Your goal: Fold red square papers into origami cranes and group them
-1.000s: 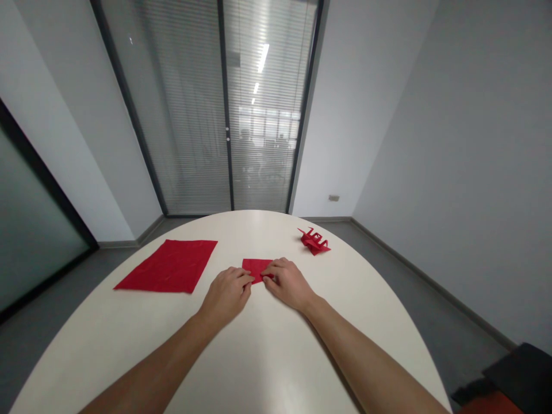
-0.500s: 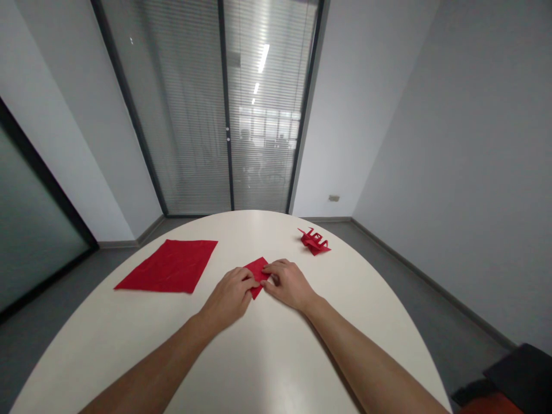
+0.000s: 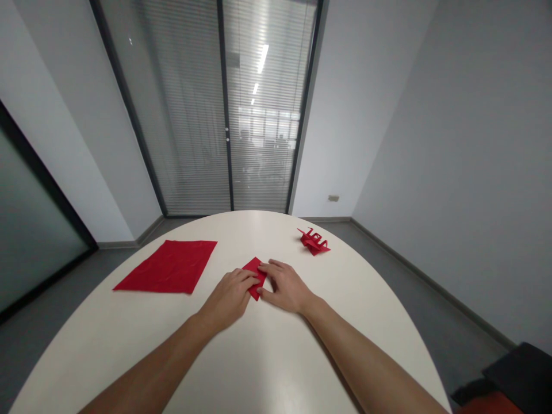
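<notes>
A small folded piece of red paper (image 3: 256, 263) lies on the table between my hands, with its far corner pointing away from me. My left hand (image 3: 233, 294) covers its left side, the fingers close together and pressing the paper against the tabletop. On the opposite side, my right hand (image 3: 288, 286) touches the paper's right edge with its fingertips. Its thumb is spread well apart from the index finger, near the front corner of the paper. Part of the paper is hidden under the left fingers.
A large flat red sheet (image 3: 168, 267) lies to the left on the round white table (image 3: 241, 368). Several folded red paper pieces (image 3: 314, 242) sit in a cluster at the back right. A dark chair-like object (image 3: 520, 368) stands beyond the table's right edge.
The folded paper has shifted slightly left and looks narrower. My left fingers reach further over it, while my right thumb and fingers have spread apart.
</notes>
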Tool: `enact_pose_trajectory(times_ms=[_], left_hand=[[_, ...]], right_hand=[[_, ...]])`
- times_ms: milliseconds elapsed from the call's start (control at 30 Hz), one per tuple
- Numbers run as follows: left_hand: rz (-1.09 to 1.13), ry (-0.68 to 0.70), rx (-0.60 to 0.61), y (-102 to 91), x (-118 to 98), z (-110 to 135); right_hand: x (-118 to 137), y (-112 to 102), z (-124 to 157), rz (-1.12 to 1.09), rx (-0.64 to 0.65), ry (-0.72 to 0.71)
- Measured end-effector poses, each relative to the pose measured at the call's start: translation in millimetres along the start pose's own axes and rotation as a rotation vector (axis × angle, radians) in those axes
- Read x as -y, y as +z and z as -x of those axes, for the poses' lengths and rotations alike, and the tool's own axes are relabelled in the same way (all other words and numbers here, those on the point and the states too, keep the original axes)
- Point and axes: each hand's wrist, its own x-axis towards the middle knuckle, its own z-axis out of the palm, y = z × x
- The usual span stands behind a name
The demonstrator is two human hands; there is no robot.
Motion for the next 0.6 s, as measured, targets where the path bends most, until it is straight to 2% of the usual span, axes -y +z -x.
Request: enact_pose_trajectory(times_ms=[200, 600], left_hand=[[-0.017, -0.003, 0.023, -0.6, -0.9, 0.2], [0.004, 0.009, 0.017, -0.3, -0.1, 1.1]], right_hand=[[-9.1, 6.1, -0.4, 0.041, 0.020, 0.044], [-8.3, 0.0, -2.9, 0.124, -0.072, 0.110]])
